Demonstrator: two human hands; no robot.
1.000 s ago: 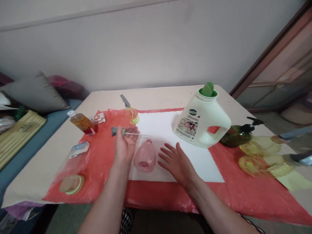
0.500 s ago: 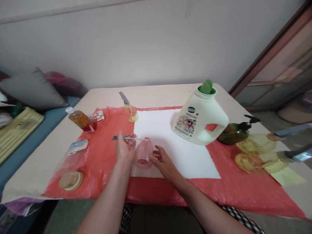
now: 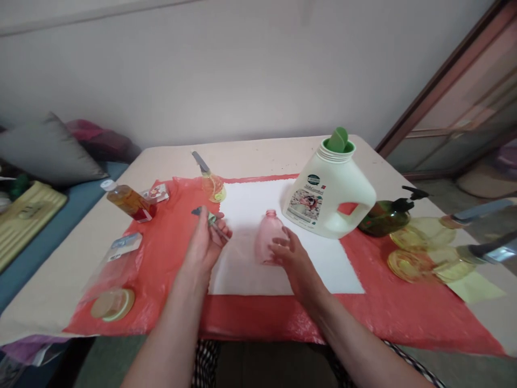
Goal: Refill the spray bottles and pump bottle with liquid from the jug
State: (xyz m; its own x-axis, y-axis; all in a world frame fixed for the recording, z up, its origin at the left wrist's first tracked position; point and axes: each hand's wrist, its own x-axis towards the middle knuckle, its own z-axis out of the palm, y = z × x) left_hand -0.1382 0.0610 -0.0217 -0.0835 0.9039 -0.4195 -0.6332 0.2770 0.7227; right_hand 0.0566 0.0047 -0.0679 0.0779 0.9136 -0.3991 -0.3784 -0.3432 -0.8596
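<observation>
My right hand (image 3: 294, 258) is wrapped round a small pink translucent bottle (image 3: 266, 237), which stands upright with its neck open on the white sheet (image 3: 258, 269). My left hand (image 3: 205, 242) pinches a spray pump head (image 3: 208, 216) with a thin dip tube, held just left of the bottle over the red plastic cover (image 3: 169, 264). The pump is apart from the bottle.
A large white detergent jug (image 3: 329, 194) with a green spout stands behind the bottle. A green pump bottle (image 3: 385, 216) and yellow bottles (image 3: 424, 250) lie at the right. A yellow spray bottle (image 3: 210, 183), an amber bottle (image 3: 127, 200) and bagged items (image 3: 115, 285) sit at the left.
The pink bottle lay on its side beside my left hand; my right hand has gripped it, moved it right and stood it upright. My left hand has kept the pump head and tilted it.
</observation>
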